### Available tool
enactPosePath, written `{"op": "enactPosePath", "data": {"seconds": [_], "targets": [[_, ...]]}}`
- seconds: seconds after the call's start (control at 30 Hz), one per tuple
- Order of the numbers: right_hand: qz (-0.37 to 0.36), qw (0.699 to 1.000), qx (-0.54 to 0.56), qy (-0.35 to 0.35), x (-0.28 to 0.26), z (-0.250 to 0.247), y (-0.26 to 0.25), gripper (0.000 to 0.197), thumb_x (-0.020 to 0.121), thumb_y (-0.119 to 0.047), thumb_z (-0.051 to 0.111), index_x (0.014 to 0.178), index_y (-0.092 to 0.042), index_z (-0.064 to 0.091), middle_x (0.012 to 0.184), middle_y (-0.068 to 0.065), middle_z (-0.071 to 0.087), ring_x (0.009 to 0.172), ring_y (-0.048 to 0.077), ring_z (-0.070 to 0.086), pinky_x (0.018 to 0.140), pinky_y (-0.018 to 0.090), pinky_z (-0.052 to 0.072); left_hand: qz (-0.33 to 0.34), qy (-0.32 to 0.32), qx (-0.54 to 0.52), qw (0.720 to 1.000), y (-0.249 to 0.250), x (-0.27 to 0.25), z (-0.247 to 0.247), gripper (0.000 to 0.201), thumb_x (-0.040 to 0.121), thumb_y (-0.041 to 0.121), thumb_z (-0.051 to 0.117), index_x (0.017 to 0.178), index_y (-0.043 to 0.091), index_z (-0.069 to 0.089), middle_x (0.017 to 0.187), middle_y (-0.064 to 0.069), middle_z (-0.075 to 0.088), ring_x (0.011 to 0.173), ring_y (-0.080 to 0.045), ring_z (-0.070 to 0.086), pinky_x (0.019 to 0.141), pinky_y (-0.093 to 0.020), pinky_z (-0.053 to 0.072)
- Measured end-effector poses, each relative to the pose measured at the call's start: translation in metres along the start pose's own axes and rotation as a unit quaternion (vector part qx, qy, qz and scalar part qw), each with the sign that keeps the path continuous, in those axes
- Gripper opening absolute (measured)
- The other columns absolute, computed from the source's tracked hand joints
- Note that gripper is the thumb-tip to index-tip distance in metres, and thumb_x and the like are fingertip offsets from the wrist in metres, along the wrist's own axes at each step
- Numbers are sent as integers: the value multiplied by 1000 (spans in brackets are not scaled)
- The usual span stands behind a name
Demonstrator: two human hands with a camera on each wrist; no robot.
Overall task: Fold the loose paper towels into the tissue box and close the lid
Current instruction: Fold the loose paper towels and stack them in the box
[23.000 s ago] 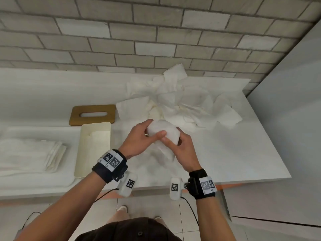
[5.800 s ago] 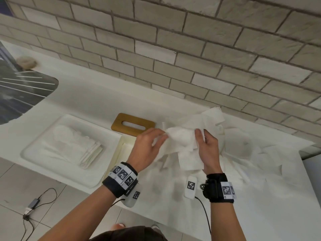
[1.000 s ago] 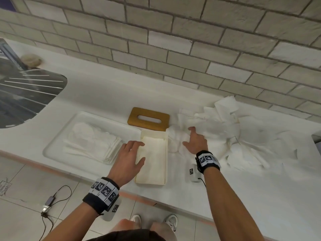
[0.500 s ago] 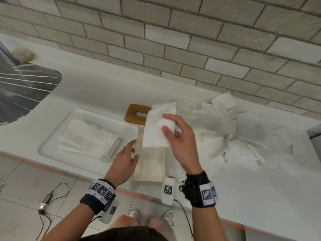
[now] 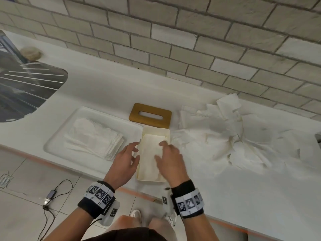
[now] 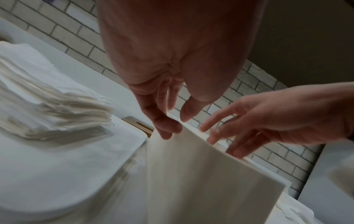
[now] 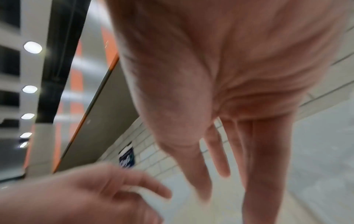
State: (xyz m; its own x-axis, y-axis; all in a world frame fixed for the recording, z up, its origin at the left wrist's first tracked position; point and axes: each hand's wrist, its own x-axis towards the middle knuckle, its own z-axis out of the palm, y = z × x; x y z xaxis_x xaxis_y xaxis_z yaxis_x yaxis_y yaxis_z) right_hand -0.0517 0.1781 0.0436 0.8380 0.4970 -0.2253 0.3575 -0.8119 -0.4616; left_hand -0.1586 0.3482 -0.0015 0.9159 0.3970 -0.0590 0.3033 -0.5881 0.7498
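The cream tissue box (image 5: 149,178) stands open near the counter's front edge, with a folded paper towel (image 5: 150,150) lying flat inside. My right hand (image 5: 160,151) is over the box, its straight fingers down on that towel. My left hand (image 5: 134,153) is beside the box's left wall, fingers loosely spread; in the left wrist view its fingertips (image 6: 164,130) touch the top of the box wall (image 6: 201,181). The brown wooden lid (image 5: 150,115) with its slot lies flat behind the box. Loose paper towels (image 5: 217,136) are heaped to the right. The right wrist view is blurred.
A shallow white tray (image 5: 57,136) left of the box holds a stack of folded towels (image 5: 93,141). A steel sink drainer (image 5: 26,87) is at far left. A brick wall (image 5: 173,40) backs the counter. A cable (image 5: 57,193) lies on the floor.
Half a second ago my right hand held a folded towel up above the box. That towel now lies in the box under the flat right hand. The left hand stayed by the left wall.
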Motion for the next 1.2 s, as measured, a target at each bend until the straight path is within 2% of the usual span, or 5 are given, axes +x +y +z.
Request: {"op": "enactPosePath", "data": {"seconds": [0.27,0.53,0.7,0.97,1.2], "targets": [[-25,991,-107,83,84,-6,101,78,78,7,78,144,-32,62,164,15,36,154,40,31,118,54,41,39,42,-25,998,16,-6,-17,37,103,17,65,138,26,56,118,12,66,99,2,64,73,-14,52],[-38,917,314,243,60,-59,70,8,102,-19,70,96,-24,69,91,-9,73,85,8,64,77,26,49,73,8,-60,996,54,3,-29,62,90,61,76,142,37,51,135,23,58,124,-2,57,96,-19,51],[-54,907,385,160,15,-79,7,20,104,-43,70,90,-29,70,86,-17,76,79,1,68,73,21,49,45,-33,-226,972,98,24,-30,89,75,69,84,148,33,49,133,17,67,120,-1,65,95,-24,57],[-31,891,435,125,-37,-37,-17,62,98,-28,79,136,-36,30,93,6,78,73,16,75,58,25,55,-21,61,-213,975,106,68,-37,18,85,42,88,92,27,81,87,10,79,86,-12,75,77,-39,61],[-34,940,330,83,-53,1,-1,13,106,-27,68,115,-34,60,99,-10,71,76,10,71,67,23,58,40,28,-53,997,84,103,-35,24,95,40,78,106,18,80,106,8,77,99,-9,67,79,-13,43]]}}
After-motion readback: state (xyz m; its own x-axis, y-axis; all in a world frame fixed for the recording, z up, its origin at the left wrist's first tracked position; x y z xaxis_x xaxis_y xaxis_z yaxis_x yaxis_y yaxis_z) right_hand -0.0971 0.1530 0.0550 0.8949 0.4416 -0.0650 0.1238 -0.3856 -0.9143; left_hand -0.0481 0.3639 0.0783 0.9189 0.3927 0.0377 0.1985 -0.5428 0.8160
